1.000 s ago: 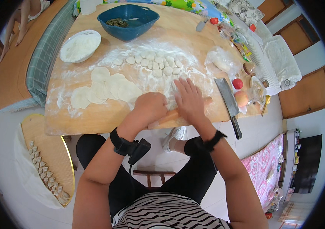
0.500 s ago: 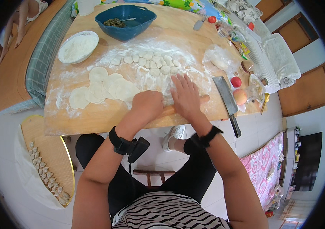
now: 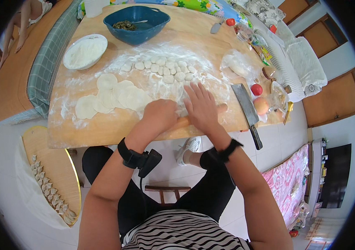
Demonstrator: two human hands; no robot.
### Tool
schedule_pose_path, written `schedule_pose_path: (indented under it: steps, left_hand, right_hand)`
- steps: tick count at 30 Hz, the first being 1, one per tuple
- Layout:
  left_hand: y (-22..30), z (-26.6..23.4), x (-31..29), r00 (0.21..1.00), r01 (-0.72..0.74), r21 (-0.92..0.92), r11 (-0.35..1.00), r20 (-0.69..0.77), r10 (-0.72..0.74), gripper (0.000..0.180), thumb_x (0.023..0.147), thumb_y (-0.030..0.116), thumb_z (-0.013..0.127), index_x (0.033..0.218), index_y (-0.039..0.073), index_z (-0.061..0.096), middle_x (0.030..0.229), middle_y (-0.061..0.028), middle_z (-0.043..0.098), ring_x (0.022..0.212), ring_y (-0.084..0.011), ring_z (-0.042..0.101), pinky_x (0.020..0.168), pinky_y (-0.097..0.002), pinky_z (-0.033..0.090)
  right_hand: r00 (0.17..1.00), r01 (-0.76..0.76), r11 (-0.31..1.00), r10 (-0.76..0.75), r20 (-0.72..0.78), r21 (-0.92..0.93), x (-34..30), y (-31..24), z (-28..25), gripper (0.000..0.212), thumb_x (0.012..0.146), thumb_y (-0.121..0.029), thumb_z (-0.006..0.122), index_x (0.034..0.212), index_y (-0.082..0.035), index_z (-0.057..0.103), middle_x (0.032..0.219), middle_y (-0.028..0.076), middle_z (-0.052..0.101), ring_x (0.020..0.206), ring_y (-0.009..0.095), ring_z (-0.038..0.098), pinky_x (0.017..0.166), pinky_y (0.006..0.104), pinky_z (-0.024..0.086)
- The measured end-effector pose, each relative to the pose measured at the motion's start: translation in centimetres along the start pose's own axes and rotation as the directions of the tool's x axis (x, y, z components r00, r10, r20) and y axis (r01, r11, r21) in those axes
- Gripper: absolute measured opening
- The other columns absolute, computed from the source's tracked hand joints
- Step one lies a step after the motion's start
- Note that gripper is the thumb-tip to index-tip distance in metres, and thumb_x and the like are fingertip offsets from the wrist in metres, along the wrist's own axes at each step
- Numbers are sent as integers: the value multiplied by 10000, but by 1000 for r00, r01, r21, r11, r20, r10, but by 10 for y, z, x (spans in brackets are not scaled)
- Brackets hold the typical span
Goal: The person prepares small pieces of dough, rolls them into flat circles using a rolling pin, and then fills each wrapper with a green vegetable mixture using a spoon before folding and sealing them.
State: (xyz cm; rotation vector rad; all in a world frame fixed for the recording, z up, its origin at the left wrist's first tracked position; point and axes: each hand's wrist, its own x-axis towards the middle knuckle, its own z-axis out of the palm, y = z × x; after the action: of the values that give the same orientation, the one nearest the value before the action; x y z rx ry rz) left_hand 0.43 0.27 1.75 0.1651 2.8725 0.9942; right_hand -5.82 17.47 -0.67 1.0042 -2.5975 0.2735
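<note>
Along the table's (image 3: 190,31) 6 o'clock edge, the rolling pin (image 3: 183,122) is lying beneath the right hand (image 3: 201,107), grip wide; the left hand (image 3: 160,115) is forming a fist, contents unclear. Rolling's apparently happening, likely calling next for even pressure.

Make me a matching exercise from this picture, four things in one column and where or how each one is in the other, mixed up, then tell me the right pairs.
Things:
1. Rolling pin
2. Cleaver
3. Blue bowl
4. Folded dumplings

Places and states:
A. Holding dark green filling
B. Lined up on the round-edged board at lower left
C. Black handle reaching past the edge of the table
D. Under the right hand

Right pairs: 1-D, 2-C, 3-A, 4-B
</note>
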Motion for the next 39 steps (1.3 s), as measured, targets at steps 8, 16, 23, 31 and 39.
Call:
schedule_pose_path:
  steps: [8,16,23,31,39]
  left_hand:
    - [-23,10,4,977,-46,-42,998,-211,37,167,796,187,614,803,32,677,863,-163,668,781,-345,637,716,-435,495]
    - [-7,-2,3,999,29,89,996,-31,-27,169,766,205,640,778,40,676,772,-158,662,754,-336,637,688,-433,498]
    - [-18,-1,3,993,2,-39,999,-120,-7,194,745,168,614,853,28,691,867,-183,676,868,-345,646,761,-435,509]
    - [-6,-2,3,997,1,50,999,-75,3,174,769,198,621,755,28,655,772,-170,655,738,-362,621,684,-435,486]
    - [-27,6,4,990,-41,-139,989,-138,22,185,770,223,631,777,40,656,764,-153,651,757,-345,618,681,-427,484]
  right_hand:
    - [999,-14,996,10,47,84,-46,-10,-24,449,929,-310,480,1311,-74,492,1327,152,510,1274,352,425,1032,482,325]
    - [996,-64,997,62,57,34,0,-1,2,436,945,-275,472,1337,-83,480,1356,165,486,1298,383,392,1036,474,314]
    - [1000,-1,998,1,13,61,-52,-14,-27,425,934,-296,478,1272,-42,519,1309,171,517,1263,372,425,1012,467,331]
    - [999,-43,999,43,13,4,7,-3,2,413,945,-279,459,1309,-90,498,1350,132,492,1292,341,402,1031,455,320]
    - [995,-58,993,48,91,107,-53,-17,-30,407,938,-290,474,1292,-94,511,1328,147,506,1269,355,425,1020,474,333]
